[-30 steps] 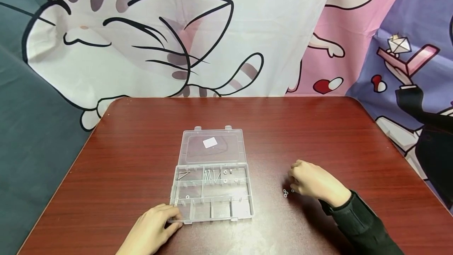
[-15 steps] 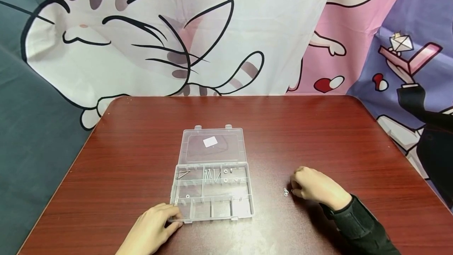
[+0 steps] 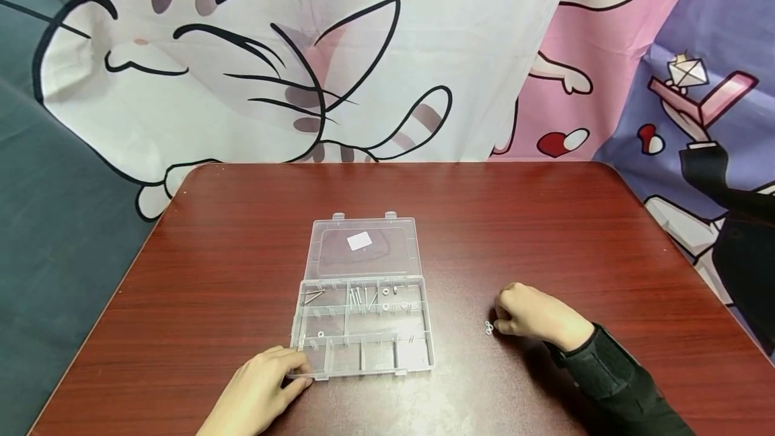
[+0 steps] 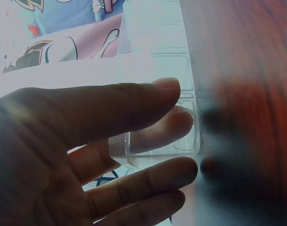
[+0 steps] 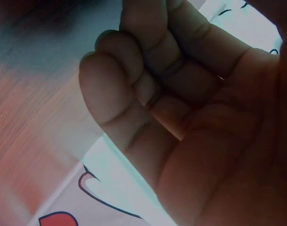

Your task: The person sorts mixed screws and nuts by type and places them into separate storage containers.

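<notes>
A clear plastic compartment box (image 3: 362,375) lies on the table with its lid (image 3: 329,254) laid back. My left hand (image 3: 257,385) grips its near left corner. The left wrist view shows the thumb (image 4: 153,96) outside the wall and the index finger inside. Long screws (image 3: 356,298) and several small nuts (image 3: 321,334) lie in the compartments. To the right, my right hand (image 3: 539,315) rests low over the table with curled fingers. Right beside its fingertips are small loose nuts (image 3: 489,328). Whatever is between thumb and index is hidden in both views showing this hand.
The reddish-brown wooden table (image 3: 242,221) extends around the box and both hands. Behind it hangs a printed cloth (image 3: 472,32) with cartoon figures. A white label (image 3: 359,241) is on the lid.
A single nut by the right thumb has gone out of sight at the fingertips. The right hand dipped slightly towards me, then edged left. The left hand and box stayed put.
</notes>
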Action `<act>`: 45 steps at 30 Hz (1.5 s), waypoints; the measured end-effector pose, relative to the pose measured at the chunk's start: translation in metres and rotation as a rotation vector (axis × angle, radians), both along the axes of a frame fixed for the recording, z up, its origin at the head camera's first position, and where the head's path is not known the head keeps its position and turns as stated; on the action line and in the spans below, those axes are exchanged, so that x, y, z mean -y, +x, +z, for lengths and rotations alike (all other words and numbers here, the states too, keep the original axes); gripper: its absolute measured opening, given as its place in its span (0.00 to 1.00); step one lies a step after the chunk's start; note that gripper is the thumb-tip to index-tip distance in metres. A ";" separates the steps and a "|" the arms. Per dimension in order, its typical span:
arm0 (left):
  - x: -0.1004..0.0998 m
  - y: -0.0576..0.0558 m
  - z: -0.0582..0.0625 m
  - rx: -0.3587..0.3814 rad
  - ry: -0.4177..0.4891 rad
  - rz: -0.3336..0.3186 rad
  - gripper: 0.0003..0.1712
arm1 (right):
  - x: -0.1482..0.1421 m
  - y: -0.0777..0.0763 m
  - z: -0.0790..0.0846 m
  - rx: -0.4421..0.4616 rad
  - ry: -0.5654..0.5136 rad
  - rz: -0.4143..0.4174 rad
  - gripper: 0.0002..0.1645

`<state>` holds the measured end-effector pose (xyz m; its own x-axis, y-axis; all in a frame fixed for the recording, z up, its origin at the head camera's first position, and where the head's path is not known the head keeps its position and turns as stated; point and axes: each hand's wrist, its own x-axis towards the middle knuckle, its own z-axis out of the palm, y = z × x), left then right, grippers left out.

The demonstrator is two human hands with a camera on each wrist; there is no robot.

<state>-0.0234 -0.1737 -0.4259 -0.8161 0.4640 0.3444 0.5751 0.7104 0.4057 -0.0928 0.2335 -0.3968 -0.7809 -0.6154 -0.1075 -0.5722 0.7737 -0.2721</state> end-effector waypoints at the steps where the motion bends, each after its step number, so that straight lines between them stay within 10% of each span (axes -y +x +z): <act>1: 0.000 0.000 0.000 -0.001 0.000 0.002 0.20 | 0.000 0.000 0.000 0.007 -0.001 0.000 0.17; 26: 0.001 -0.001 -0.001 -0.015 0.000 -0.010 0.20 | -0.003 -0.002 0.004 -0.067 0.027 -0.013 0.14; 45: 0.000 0.000 0.000 -0.023 0.012 -0.007 0.19 | 0.025 -0.036 0.028 -0.160 0.066 0.031 0.16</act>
<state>-0.0231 -0.1737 -0.4258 -0.8046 0.4658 0.3684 0.5895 0.7012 0.4010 -0.1289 0.2080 -0.3686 -0.7720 -0.6352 -0.0247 -0.6280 0.7681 -0.1250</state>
